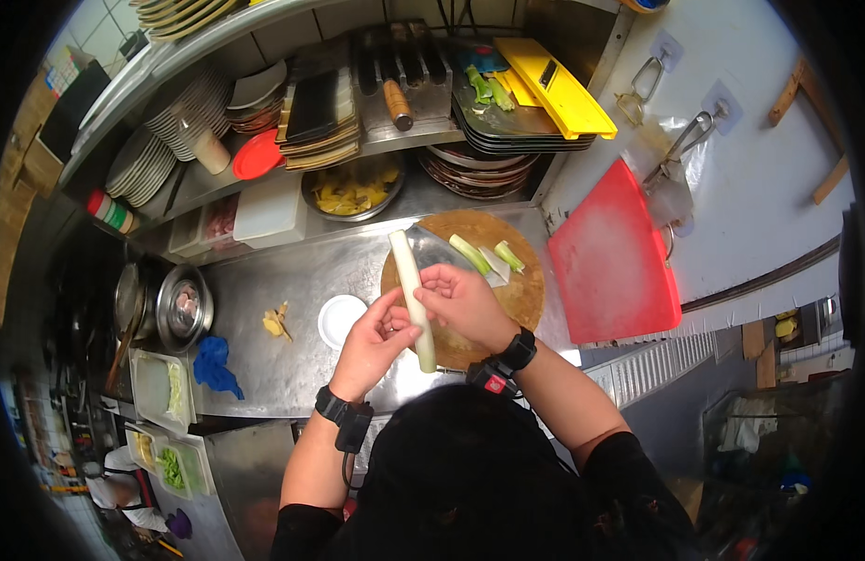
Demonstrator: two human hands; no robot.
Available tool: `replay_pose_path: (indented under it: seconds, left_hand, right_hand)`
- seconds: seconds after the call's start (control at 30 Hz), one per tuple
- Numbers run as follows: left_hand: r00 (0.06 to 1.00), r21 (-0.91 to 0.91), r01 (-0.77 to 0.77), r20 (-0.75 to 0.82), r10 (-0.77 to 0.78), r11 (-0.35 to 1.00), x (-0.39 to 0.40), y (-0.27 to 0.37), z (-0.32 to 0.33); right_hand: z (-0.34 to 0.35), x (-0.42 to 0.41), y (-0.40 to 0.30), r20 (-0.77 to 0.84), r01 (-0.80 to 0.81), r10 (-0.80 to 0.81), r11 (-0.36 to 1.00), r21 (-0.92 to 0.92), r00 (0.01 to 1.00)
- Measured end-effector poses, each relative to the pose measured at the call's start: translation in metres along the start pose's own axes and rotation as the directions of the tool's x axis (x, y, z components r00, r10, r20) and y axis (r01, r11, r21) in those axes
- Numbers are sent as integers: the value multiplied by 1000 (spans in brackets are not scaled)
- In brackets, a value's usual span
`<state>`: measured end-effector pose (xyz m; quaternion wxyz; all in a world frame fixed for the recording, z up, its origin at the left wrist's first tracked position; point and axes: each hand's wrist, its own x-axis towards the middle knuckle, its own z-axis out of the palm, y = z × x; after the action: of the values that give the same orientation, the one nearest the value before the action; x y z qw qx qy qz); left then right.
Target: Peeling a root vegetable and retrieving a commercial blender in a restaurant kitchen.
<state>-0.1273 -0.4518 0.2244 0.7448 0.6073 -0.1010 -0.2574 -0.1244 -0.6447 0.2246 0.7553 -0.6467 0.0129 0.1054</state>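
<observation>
A long pale stalk, apparently a leek or large scallion (413, 301), is held upright in the picture between both hands, above the left part of a round wooden chopping block (467, 343). My left hand (376, 336) grips its lower part between thumb and fingers. My right hand (464, 301) pinches it near the middle from the other side. On the block lie cut green stalk pieces (470, 253) and a white sliver (495, 266). A grey blade, seemingly a cleaver (436, 249), lies partly hidden behind the stalk and hands. A small white dish (342, 322) is left of the block.
Ginger pieces (275, 322), a blue cloth (217, 366) and a steel bowl (185, 308) are on the steel counter to the left. A red cutting board (618, 259) leans at the right. Shelves with plates and a yellow slicer (555, 88) stand behind. Another person (127, 491) is at far lower left.
</observation>
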Motion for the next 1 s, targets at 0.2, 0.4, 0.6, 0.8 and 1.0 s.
replay_pose_path:
  seconds: [0.2,0.4,0.6,0.8,1.0]
  left_hand:
    - [999,19,-10,37,10,1000,1,3,12]
    - [997,145,-67,40,62,987,0,-3,9]
    - [999,186,-18,47,10,982,-2,-6,4]
    - [999,230,-50,-4,53,972,-1,-14,1]
    - [999,238,-47,-1,48,970,1,-14,2]
  right_hand:
    - [-2,-3,-2,85,21,-30,993,112,996]
    - [-1,-3,-8,61,59,-58,998,-11,996]
    - [-4,-2,-7,52,65,-58,987,-145,997]
    - [2,-5,-23,-19,151,-160,961,-230,987]
    - [-2,1,-12,-25,211,-227,937,-279,974]
